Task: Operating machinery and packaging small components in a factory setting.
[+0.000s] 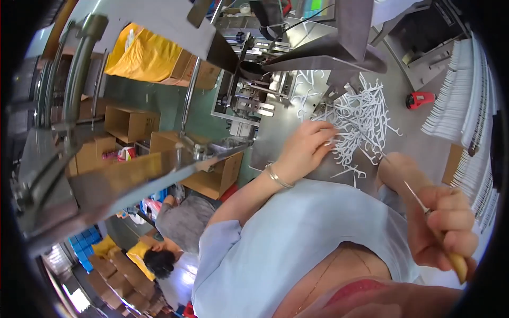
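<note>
A tangled heap of white plastic floss picks [360, 122] lies on the metal work surface [270, 151]. At the heap's left edge rests my left hand [305, 146], its fingers apart and reaching onto the picks; whether a pick is under the fingertips is hidden. At the lower right, my right hand [448, 220] is closed around an awl [457, 266] with a yellowish handle. Its thin metal shaft points up and left toward the heap, above the surface.
A machine [249, 95] with metal brackets stands beyond my left hand, a metal chute [323, 55] above the heap. At right are a red tool [420, 99] and stacked rows of white picks [450, 90]. Cartons [127, 123] and another person [185, 222] are at left.
</note>
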Demonstrator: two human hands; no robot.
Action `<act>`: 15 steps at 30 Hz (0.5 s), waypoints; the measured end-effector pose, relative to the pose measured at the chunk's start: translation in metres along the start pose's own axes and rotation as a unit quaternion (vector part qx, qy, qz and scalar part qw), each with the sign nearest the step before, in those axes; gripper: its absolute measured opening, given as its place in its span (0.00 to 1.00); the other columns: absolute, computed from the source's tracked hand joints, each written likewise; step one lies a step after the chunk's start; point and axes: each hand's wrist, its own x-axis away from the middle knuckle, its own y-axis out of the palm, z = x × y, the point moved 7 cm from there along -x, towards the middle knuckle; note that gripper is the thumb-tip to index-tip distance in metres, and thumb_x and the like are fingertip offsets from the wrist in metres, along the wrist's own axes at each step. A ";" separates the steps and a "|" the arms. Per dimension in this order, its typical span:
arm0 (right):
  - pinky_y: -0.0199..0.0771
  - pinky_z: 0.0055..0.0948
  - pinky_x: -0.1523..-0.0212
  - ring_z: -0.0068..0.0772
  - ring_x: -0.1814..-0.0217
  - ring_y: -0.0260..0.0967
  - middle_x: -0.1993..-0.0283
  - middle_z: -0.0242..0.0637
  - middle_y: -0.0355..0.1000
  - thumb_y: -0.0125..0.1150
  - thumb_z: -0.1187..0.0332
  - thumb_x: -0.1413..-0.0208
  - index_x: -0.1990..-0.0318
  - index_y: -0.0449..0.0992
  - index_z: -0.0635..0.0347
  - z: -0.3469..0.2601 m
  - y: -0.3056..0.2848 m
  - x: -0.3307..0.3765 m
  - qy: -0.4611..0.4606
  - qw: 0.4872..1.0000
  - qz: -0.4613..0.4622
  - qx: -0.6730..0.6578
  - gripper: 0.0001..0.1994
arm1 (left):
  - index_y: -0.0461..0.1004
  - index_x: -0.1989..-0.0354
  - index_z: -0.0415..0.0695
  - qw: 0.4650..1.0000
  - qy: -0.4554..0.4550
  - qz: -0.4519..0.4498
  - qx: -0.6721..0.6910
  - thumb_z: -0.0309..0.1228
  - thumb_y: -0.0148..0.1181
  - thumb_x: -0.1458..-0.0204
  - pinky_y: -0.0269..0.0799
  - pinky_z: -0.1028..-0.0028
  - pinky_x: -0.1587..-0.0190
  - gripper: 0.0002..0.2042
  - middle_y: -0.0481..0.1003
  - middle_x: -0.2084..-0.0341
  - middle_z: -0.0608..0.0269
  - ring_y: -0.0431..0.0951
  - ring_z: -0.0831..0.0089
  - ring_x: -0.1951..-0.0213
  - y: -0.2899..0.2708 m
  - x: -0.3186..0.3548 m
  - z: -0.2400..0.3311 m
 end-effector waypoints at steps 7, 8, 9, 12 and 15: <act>0.56 0.27 0.84 0.31 0.75 0.58 0.64 0.33 0.61 0.45 0.62 0.40 0.40 0.55 0.42 0.034 0.020 0.025 0.022 0.997 0.010 -0.077 0.20 | 0.74 0.62 0.41 0.995 -0.042 -0.044 -0.084 0.29 0.59 0.55 0.68 0.69 0.61 0.11 0.69 0.67 0.58 0.70 0.61 0.63 -0.009 0.007 0.008; 0.57 0.27 0.84 0.32 0.75 0.59 0.64 0.34 0.61 0.45 0.63 0.40 0.41 0.55 0.43 0.040 0.023 0.029 0.055 0.996 -0.009 -0.071 0.20 | 0.74 0.62 0.41 0.994 -0.045 -0.047 -0.084 0.29 0.59 0.55 0.68 0.69 0.61 0.11 0.69 0.67 0.58 0.70 0.61 0.63 -0.011 0.009 0.007; 0.58 0.27 0.84 0.33 0.75 0.60 0.65 0.36 0.61 0.45 0.63 0.41 0.41 0.55 0.44 0.046 0.024 0.032 0.088 0.994 -0.028 -0.063 0.20 | 0.74 0.63 0.41 0.994 -0.040 -0.025 -0.097 0.29 0.59 0.55 0.67 0.70 0.62 0.11 0.69 0.66 0.58 0.70 0.62 0.62 -0.015 0.009 0.007; 0.61 0.26 0.83 0.35 0.75 0.63 0.66 0.39 0.62 0.46 0.66 0.41 0.42 0.55 0.47 0.066 0.030 0.046 0.189 0.977 -0.087 -0.050 0.19 | 0.74 0.64 0.42 0.991 -0.037 0.023 -0.123 0.28 0.61 0.57 0.67 0.71 0.63 0.10 0.68 0.64 0.58 0.69 0.64 0.60 -0.031 0.005 0.002; 0.64 0.27 0.83 0.38 0.75 0.65 0.67 0.43 0.63 0.46 0.69 0.43 0.45 0.55 0.51 0.085 0.050 0.056 0.176 0.980 -0.094 -0.014 0.18 | 0.74 0.70 0.42 0.945 -0.034 0.254 -0.205 0.25 0.63 0.60 0.64 0.71 0.68 0.07 0.68 0.74 0.60 0.67 0.65 0.68 -0.079 0.008 -0.002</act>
